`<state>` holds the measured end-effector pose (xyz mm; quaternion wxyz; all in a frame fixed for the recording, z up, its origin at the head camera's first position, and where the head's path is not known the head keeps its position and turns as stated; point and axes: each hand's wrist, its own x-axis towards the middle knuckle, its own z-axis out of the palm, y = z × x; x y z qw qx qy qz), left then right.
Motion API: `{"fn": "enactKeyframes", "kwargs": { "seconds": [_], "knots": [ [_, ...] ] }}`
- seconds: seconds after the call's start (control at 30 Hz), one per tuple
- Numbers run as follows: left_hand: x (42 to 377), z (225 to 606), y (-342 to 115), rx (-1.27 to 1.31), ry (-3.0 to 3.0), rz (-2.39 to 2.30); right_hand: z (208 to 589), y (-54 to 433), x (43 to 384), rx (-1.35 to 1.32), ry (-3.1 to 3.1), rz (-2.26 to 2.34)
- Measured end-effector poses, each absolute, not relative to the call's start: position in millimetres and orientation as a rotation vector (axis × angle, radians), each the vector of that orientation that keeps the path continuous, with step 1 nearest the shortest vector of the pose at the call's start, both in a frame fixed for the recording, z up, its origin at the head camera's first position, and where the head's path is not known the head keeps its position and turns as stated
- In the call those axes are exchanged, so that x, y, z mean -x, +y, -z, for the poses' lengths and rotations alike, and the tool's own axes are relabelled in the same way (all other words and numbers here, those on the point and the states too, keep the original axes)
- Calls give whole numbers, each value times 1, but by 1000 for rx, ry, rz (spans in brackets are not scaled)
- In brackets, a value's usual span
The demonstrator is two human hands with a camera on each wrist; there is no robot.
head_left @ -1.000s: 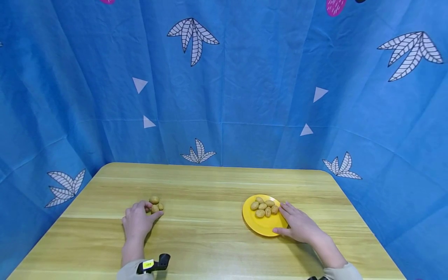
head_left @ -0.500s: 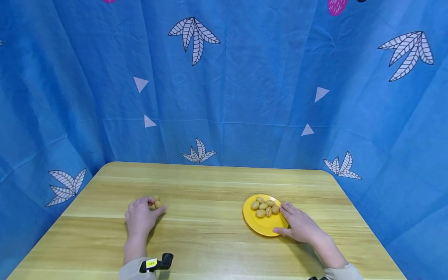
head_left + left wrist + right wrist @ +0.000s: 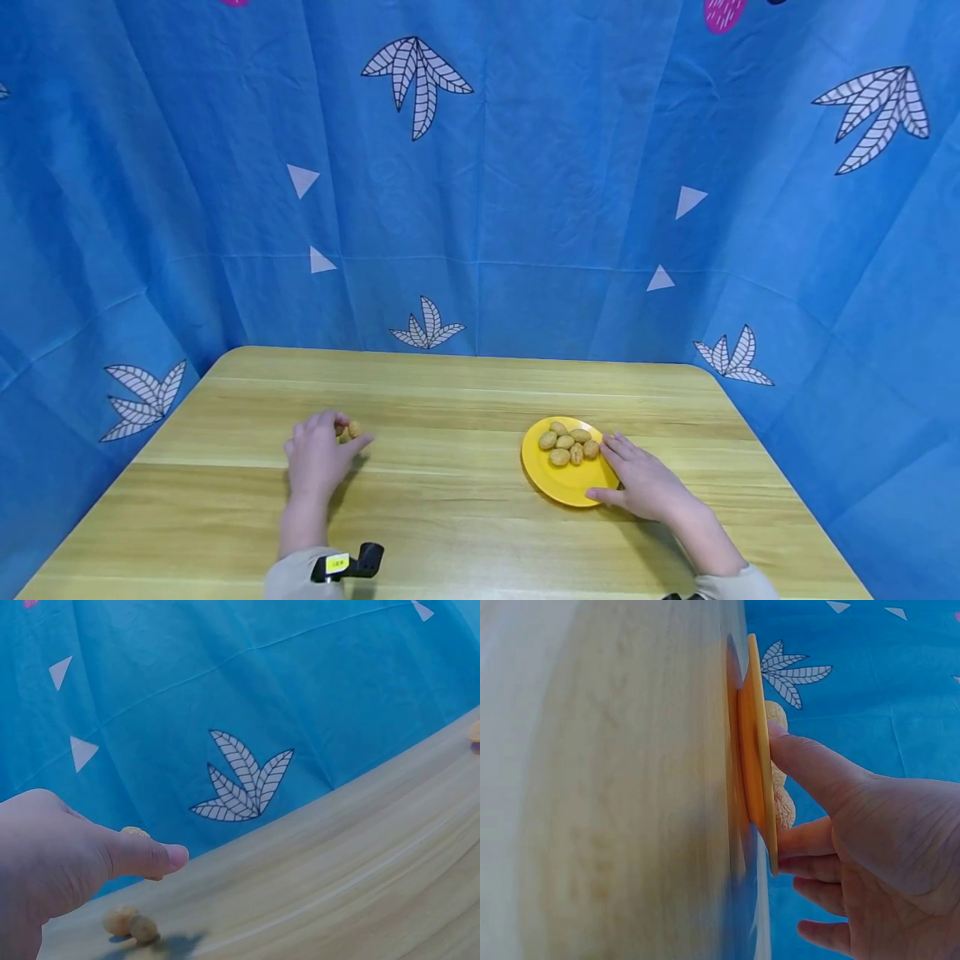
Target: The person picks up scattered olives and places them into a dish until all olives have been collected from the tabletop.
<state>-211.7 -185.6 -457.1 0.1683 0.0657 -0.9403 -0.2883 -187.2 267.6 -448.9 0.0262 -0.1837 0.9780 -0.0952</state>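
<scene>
My left hand (image 3: 318,450) pinches a walnut (image 3: 136,832) between thumb and fingers, mostly hidden behind the thumb in the left wrist view. Below it, two more walnuts (image 3: 121,920) sit close together on the table; in the head view the hand partly covers the group. On the right, a round yellow plate (image 3: 566,492) carries several tan, wrinkled walnuts (image 3: 559,457) toward its far side. My right hand (image 3: 645,483) rests against the plate's right rim, its fingers fairly straight. In the right wrist view, the thumb (image 3: 810,761) and fingertips touch the rim, spread apart along it.
The wooden table (image 3: 450,517) has rounded far corners. A blue curtain (image 3: 525,208) with white leaf prints hangs behind it and along both sides. A black camera mount (image 3: 348,565) is strapped to my left wrist.
My left hand first reached into the small walnut group, then closed on a walnut and moved right and slightly away from me. The right hand and plate have stayed put.
</scene>
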Motion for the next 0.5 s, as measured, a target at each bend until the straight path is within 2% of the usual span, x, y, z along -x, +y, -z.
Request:
{"fn": "enactKeyframes", "kwargs": {
  "seconds": [0.5],
  "knots": [
    [217,448,-157,-89,-2684,791,447,268,187,568,3025,291]
  ]
}}
